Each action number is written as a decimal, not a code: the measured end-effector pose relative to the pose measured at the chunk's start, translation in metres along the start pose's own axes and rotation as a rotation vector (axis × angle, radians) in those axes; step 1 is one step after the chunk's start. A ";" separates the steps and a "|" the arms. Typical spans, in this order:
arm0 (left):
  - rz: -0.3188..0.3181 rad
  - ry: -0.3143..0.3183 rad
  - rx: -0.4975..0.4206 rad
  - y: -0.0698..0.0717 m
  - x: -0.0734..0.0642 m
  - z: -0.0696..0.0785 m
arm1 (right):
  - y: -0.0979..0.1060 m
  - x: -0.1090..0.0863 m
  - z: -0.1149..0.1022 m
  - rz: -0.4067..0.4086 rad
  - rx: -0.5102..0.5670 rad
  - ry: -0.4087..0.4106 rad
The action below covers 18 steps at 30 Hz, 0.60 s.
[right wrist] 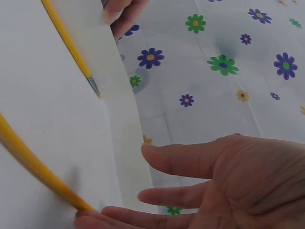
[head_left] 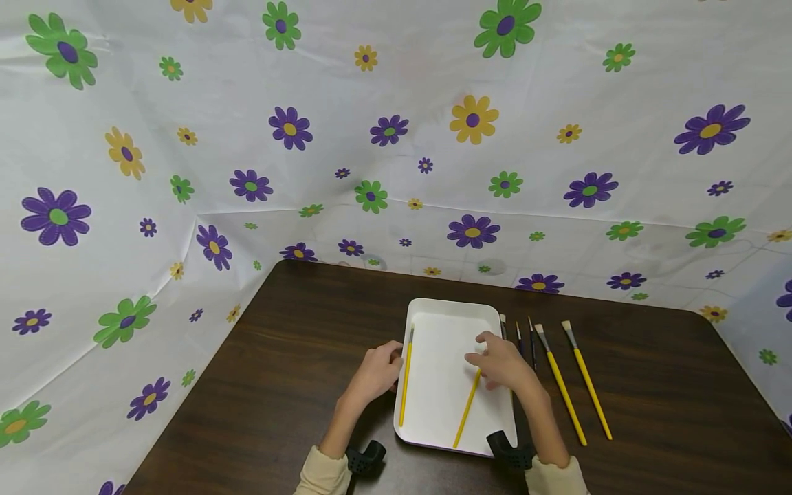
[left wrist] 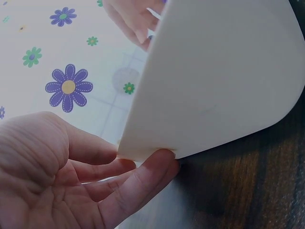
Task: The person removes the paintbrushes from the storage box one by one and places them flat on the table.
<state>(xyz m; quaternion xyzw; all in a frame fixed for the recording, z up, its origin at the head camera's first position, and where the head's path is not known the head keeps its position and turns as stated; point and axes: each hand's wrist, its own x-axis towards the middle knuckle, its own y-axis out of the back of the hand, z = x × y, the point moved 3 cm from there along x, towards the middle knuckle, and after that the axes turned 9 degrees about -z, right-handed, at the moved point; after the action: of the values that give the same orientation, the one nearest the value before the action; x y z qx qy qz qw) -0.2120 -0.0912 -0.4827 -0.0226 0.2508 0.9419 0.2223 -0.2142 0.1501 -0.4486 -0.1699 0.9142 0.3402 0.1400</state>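
Note:
A white tray (head_left: 442, 344) lies on the dark table with two yellow-handled paintbrushes in it. One paintbrush (head_left: 405, 385) rests along the tray's left side, bristles toward the back. The other paintbrush (head_left: 467, 410) slants under my right hand (head_left: 504, 363), which hides its far end. Fingertips of that hand touch this brush in the right wrist view, while the thumb and another finger stand apart from it. With my left hand (head_left: 375, 372) I grip the tray's left edge; in the left wrist view the thumb and fingers pinch a corner of the wall (left wrist: 214, 86).
Right of the tray lie two yellow-handled brushes, one nearer (head_left: 562, 388) and one farther right (head_left: 588, 381). Thin dark brushes (head_left: 532, 340) lie between them and the tray, partly behind my right hand. A flowered white sheet (head_left: 421, 206) hangs behind the table (head_left: 297, 344).

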 end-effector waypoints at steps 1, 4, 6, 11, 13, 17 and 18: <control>0.000 0.001 0.001 0.000 0.000 0.000 | -0.001 0.001 0.000 0.010 0.003 0.004; 0.000 0.000 0.002 0.000 0.000 -0.001 | -0.003 0.004 0.000 0.043 0.018 0.015; 0.001 -0.002 0.001 0.000 0.000 -0.001 | -0.004 0.007 0.000 0.064 0.029 0.024; 0.005 -0.008 -0.002 -0.001 0.001 -0.002 | -0.010 0.014 0.001 0.094 0.053 0.034; 0.007 -0.009 -0.001 -0.001 0.001 -0.003 | -0.013 0.017 0.001 0.092 0.061 0.031; 0.011 -0.010 -0.001 -0.001 0.002 -0.004 | -0.018 0.021 0.001 0.076 0.048 0.014; 0.011 -0.011 -0.002 -0.001 0.002 -0.004 | -0.019 0.021 0.000 0.070 0.039 0.008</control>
<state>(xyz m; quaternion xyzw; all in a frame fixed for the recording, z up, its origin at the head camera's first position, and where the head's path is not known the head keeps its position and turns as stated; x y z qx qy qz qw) -0.2135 -0.0916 -0.4868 -0.0162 0.2490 0.9434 0.2184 -0.2258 0.1323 -0.4672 -0.1366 0.9265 0.3265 0.1276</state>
